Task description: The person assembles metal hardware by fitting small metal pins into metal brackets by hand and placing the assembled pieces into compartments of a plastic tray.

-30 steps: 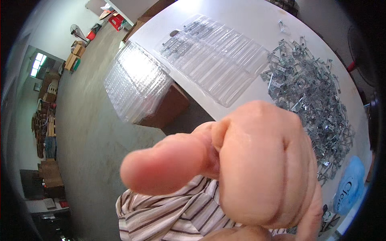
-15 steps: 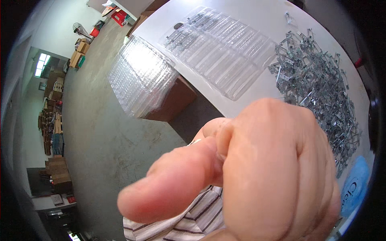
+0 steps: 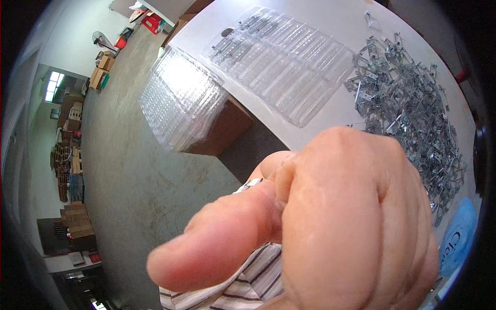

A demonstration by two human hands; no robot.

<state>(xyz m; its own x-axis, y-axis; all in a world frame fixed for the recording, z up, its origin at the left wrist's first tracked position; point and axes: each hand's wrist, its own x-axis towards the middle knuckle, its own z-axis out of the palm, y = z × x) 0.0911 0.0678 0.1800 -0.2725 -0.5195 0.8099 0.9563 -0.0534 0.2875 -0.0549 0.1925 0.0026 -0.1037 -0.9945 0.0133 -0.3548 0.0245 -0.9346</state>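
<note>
Very close to the camera, my right hand [image 3: 356,222] fills the lower middle and right. Its fingers are curled into the palm with the knuckles up, and the thumb points down to the left. Just above the thumb, a small pale bit with dark marks [image 3: 250,184] shows; whether it is held or is cloth behind the hand, I cannot make out. The palm and whatever the fingers may hold are hidden. My left hand cannot be made out. Beyond the fist, a heap of small silvery metal parts [image 3: 408,113] lies on the white table [image 3: 330,31].
Left of the heap lies a clear plastic compartment tray [image 3: 289,77], with metal parts in its far slots. A stack of clear trays [image 3: 181,98] rests on a brown cardboard box [image 3: 232,126] beside the table. A blue bag [image 3: 459,235] is at right. Striped cloth [image 3: 248,281] shows below.
My right hand has shifted slightly left, still curled. A little more of the pale, dark-marked bit shows above the thumb. The trays and the metal heap have stayed put.
</note>
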